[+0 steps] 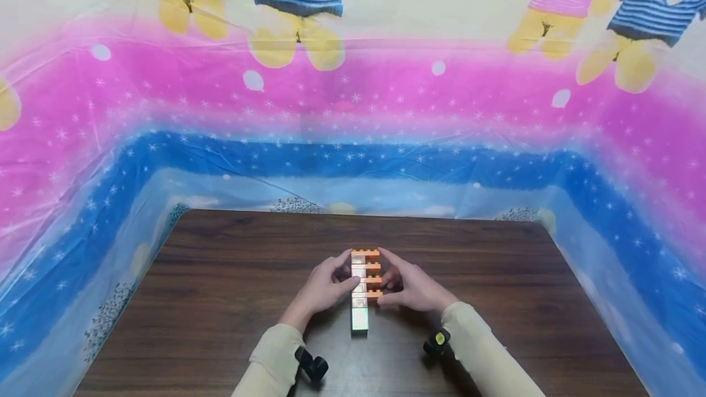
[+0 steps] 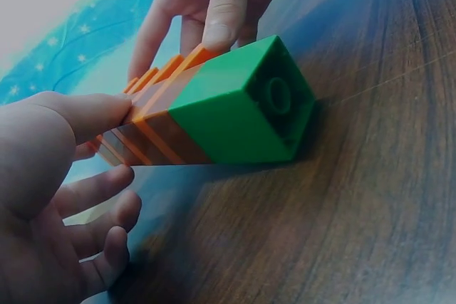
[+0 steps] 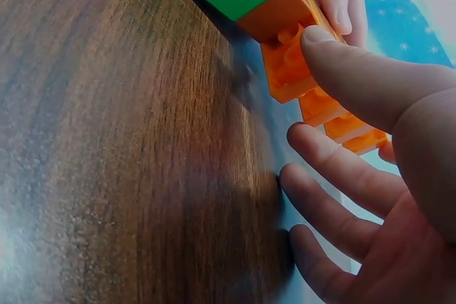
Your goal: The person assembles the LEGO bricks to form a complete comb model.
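Observation:
A stack of toy building bricks lies on its side over the dark wooden table, between both hands. Its near end is a green brick (image 2: 221, 112), washed pale in the head view, with the hollow underside showing in the left wrist view. Beyond it, brown bricks (image 2: 179, 139) alternate with thin orange bricks (image 3: 285, 80) that jut out to the right like teeth. My left hand (image 1: 324, 287) holds the stack from the left, thumb pressed on its upper side. From the right, my right hand (image 1: 415, 290) grips the jutting orange bricks, its thumb on the nearest one.
The wooden table (image 1: 231, 262) runs out to both sides of the hands. A printed cloth curtain (image 1: 353, 103) hangs behind it and along its left and right edges. Small black devices (image 1: 313, 365) sit at both wrists.

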`<act>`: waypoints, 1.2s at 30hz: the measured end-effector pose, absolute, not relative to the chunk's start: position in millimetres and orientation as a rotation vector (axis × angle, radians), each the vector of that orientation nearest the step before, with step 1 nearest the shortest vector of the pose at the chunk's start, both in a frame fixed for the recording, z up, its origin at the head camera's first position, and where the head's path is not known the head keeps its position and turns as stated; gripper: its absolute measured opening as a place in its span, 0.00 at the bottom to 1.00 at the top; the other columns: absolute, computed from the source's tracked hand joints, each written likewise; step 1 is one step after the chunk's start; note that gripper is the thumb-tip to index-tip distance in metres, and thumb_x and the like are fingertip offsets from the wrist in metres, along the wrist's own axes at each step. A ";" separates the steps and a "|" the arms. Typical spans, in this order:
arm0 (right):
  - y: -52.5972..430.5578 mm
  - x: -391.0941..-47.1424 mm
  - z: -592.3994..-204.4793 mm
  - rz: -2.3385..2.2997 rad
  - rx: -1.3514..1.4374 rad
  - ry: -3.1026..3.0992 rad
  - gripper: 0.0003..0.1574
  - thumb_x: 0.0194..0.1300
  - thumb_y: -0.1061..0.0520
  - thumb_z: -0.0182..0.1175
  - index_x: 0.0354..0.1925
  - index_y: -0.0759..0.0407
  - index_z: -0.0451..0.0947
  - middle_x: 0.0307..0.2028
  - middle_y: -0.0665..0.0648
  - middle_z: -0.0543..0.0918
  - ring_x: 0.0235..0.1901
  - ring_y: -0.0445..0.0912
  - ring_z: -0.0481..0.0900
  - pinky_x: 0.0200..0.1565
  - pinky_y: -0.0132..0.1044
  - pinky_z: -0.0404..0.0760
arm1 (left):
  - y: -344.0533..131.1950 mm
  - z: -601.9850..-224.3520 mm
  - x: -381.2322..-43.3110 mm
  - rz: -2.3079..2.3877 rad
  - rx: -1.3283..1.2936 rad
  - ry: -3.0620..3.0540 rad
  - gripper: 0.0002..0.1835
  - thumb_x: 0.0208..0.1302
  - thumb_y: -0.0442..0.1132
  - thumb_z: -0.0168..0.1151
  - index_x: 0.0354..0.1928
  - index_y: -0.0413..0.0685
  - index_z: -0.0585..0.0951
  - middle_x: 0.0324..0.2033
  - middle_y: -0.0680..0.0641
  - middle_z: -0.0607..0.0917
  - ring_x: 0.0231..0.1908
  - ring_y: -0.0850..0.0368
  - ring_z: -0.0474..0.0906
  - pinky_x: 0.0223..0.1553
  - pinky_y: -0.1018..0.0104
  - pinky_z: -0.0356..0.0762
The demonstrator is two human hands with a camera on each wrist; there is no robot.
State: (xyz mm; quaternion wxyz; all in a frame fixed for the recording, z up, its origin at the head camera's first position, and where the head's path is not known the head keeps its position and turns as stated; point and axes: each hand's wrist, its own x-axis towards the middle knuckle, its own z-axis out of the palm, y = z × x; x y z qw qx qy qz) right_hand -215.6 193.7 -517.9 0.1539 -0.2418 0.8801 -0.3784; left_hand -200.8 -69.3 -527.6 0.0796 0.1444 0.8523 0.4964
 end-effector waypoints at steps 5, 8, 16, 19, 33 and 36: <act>192.9 -216.5 -517.9 -1.074 -0.673 2.509 0.68 0.62 0.42 0.77 0.85 0.52 0.47 0.43 0.42 0.85 0.47 0.41 0.82 0.55 0.46 0.80 | -68.8 -526.0 -200.5 1.452 0.423 2.548 0.38 0.75 0.48 0.65 0.80 0.44 0.64 0.50 0.46 0.80 0.48 0.53 0.76 0.50 0.51 0.78; 192.3 -217.6 -517.6 -1.056 -0.671 2.504 0.67 0.63 0.42 0.77 0.85 0.53 0.47 0.43 0.43 0.85 0.46 0.41 0.82 0.54 0.45 0.80 | -68.0 -525.2 -200.6 1.430 0.414 2.552 0.39 0.76 0.50 0.64 0.80 0.43 0.64 0.52 0.46 0.80 0.51 0.52 0.75 0.56 0.47 0.77; 191.6 -219.9 -519.8 -1.025 -0.668 2.503 0.67 0.63 0.43 0.77 0.84 0.56 0.48 0.43 0.44 0.85 0.46 0.41 0.82 0.53 0.44 0.81 | -66.4 -527.1 -201.0 1.362 0.427 2.586 0.37 0.76 0.49 0.64 0.80 0.45 0.66 0.51 0.47 0.81 0.50 0.52 0.76 0.54 0.47 0.78; 192.1 -220.6 -520.6 -1.005 -0.679 2.510 0.67 0.62 0.43 0.77 0.84 0.59 0.49 0.43 0.44 0.85 0.46 0.41 0.82 0.54 0.45 0.81 | -65.2 -528.7 -200.7 1.318 0.442 2.622 0.37 0.76 0.49 0.64 0.80 0.42 0.65 0.51 0.46 0.82 0.50 0.52 0.77 0.56 0.46 0.78; 192.5 -221.8 -519.8 -0.934 -0.713 2.536 0.65 0.62 0.46 0.78 0.82 0.65 0.52 0.45 0.47 0.83 0.47 0.42 0.81 0.56 0.48 0.81 | -59.0 -535.5 -201.1 1.174 0.431 2.728 0.37 0.75 0.50 0.64 0.79 0.44 0.67 0.49 0.48 0.82 0.45 0.56 0.76 0.52 0.50 0.79; 192.5 -220.8 -520.0 -0.934 -0.704 2.534 0.65 0.62 0.46 0.78 0.82 0.65 0.52 0.45 0.47 0.83 0.48 0.43 0.81 0.56 0.49 0.81 | -59.4 -537.6 -200.7 1.166 0.425 2.733 0.38 0.74 0.52 0.64 0.79 0.43 0.66 0.49 0.49 0.81 0.45 0.55 0.76 0.53 0.50 0.79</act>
